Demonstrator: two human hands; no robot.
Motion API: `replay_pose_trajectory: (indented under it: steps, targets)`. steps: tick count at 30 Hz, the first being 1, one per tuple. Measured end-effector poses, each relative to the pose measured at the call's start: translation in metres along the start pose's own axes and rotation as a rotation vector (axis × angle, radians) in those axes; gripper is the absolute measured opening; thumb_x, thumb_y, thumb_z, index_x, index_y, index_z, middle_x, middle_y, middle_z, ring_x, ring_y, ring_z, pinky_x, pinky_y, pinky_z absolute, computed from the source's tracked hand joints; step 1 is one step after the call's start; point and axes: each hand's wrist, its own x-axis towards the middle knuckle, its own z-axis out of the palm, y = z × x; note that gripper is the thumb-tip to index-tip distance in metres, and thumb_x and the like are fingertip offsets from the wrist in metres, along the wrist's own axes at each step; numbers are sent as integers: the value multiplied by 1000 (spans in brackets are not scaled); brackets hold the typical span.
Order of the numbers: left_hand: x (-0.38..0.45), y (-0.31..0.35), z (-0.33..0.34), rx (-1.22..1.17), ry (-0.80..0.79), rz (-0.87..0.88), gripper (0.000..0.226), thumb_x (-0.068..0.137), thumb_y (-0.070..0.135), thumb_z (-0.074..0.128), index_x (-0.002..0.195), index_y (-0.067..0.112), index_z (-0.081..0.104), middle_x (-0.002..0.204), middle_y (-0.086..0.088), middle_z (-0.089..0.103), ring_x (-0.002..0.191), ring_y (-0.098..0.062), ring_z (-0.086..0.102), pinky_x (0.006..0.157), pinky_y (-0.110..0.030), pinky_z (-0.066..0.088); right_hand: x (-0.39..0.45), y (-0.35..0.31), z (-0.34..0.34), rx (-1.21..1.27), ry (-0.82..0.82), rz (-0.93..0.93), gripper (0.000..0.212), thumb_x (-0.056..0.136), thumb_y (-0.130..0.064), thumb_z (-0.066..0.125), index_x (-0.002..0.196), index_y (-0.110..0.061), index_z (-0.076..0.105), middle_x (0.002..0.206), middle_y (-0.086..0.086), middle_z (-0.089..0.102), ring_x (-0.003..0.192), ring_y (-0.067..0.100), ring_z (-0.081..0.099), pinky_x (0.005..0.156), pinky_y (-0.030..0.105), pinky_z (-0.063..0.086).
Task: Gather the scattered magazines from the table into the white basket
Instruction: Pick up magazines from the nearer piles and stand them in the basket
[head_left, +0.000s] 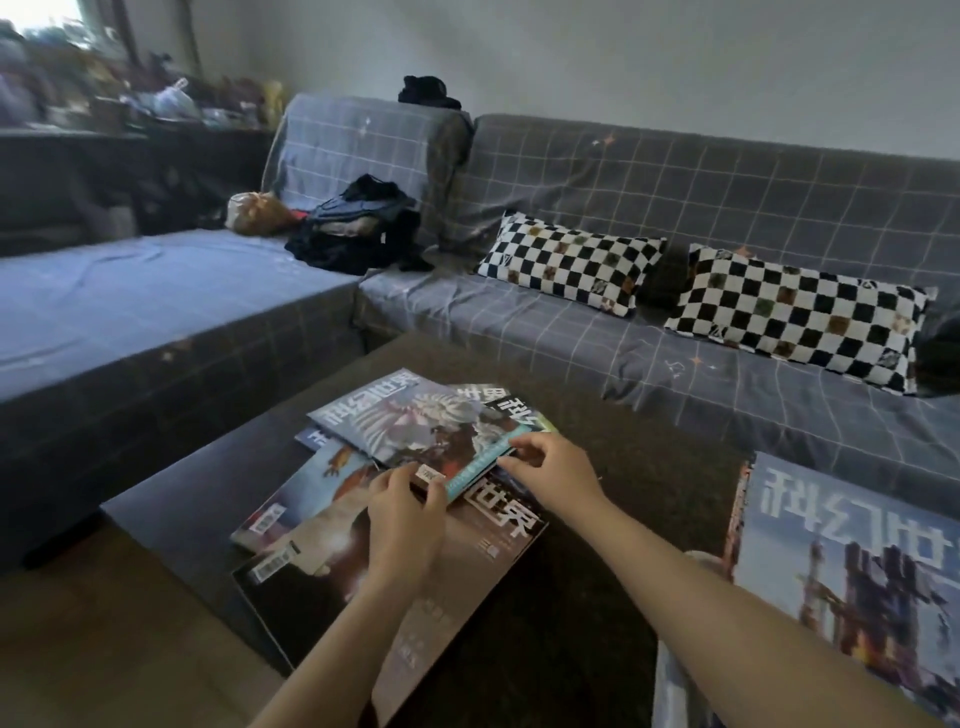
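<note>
On the dark table (597, 519): left hand (402, 525) and right hand (553, 470) pinch glossy top magazine (415, 421); fingers curled

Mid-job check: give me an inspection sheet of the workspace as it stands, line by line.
Surface: dark low table, wood floor to its left.
Job's things: overlapping magazines on the table; top magazine held at its near edge; another magazine stands at right. White basket: not identifiable.
Clutter: nothing seen on the table besides magazines.
Grips: left hand and right hand both pinch the top magazine's edge.
Cables: nothing seen.
Surroundings: grey checked sofa, two checkered pillows, clothes pile, blurred cluttered shelf.
</note>
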Motion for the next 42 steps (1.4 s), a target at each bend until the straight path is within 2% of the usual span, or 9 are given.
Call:
replay_pose_trajectory:
  steps: [6, 15, 20, 23, 28, 32, 35, 39, 42]
  targets:
    - [28, -4, 5, 47, 96, -45, 49, 93, 35, 58, 136, 15, 46, 139, -11, 45, 123, -23, 47, 94, -32, 45, 56, 14, 28, -279, -103, -9, 70, 80, -57, 61, 139, -25, 43, 149, 8, 34, 138, 26, 28, 109, 39, 26]
    - [46, -10, 10, 79, 202, -34, 77, 81, 34, 73, 144, 18, 34, 142, -12, 40, 129, -27, 41, 104, -42, 38, 88, 15, 38, -373, -135, 162, 90, 66, -72, 62, 128, -8, 48, 135, 15, 46, 121, 30, 46, 93, 35, 40]
    - [45, -19, 4, -271, 131, -131, 67, 85, 20, 70, 142, 16, 36, 130, -8, 59, 112, -18, 61, 87, -37, 55, 73, 11, 31, -178, -181, 310, 52, 72, -55, 71, 92, -9, 59, 81, 2, 58, 70, 15, 53, 53, 27, 37]
    - [35, -20, -5, -328, 69, -121, 41, 84, 17, 71, 122, 19, 56, 110, -1, 69, 92, -9, 67, 68, -22, 53, 58, 10, 25, 82, -162, 443, 49, 77, -38, 73, 110, -5, 57, 102, 10, 63, 83, 22, 58, 62, 30, 46]
    - [3, -7, -25, -504, 16, -114, 45, 85, 15, 71, 125, 16, 50, 114, -1, 66, 102, -19, 66, 91, -45, 54, 19, -8, 6, 201, -51, 370, 46, 81, -25, 71, 117, -7, 47, 115, 13, 60, 101, 29, 61, 86, 42, 52]
    - [-29, 9, -42, -546, -8, -7, 51, 85, 17, 70, 130, 19, 48, 117, -3, 65, 100, -20, 67, 89, -46, 55, -24, -19, -17, 365, 85, 293, 35, 82, -24, 70, 107, -18, 46, 103, 6, 59, 90, 24, 64, 79, 43, 56]
    - [-50, 23, -53, -543, -32, 112, 50, 85, 15, 70, 129, 21, 48, 119, -6, 64, 102, -22, 67, 87, -45, 56, -62, -23, -42, 534, 118, 211, 32, 83, -19, 68, 109, -19, 50, 99, 1, 60, 79, 14, 63, 58, 24, 51]
    - [-75, 43, -62, -533, -120, 205, 51, 83, 19, 72, 128, 26, 48, 118, -4, 65, 99, -17, 68, 76, -30, 59, -110, -18, -77, 839, 45, 189, 35, 84, -4, 63, 115, -15, 52, 100, 7, 63, 80, 19, 64, 60, 27, 51]
    - [-97, 58, -58, -524, -211, 248, 59, 83, 16, 72, 135, 19, 45, 121, -6, 64, 107, -20, 65, 87, -41, 56, -139, -8, -101, 991, 41, 137, 39, 84, 5, 57, 116, -16, 54, 100, 8, 65, 83, 20, 66, 65, 30, 52]
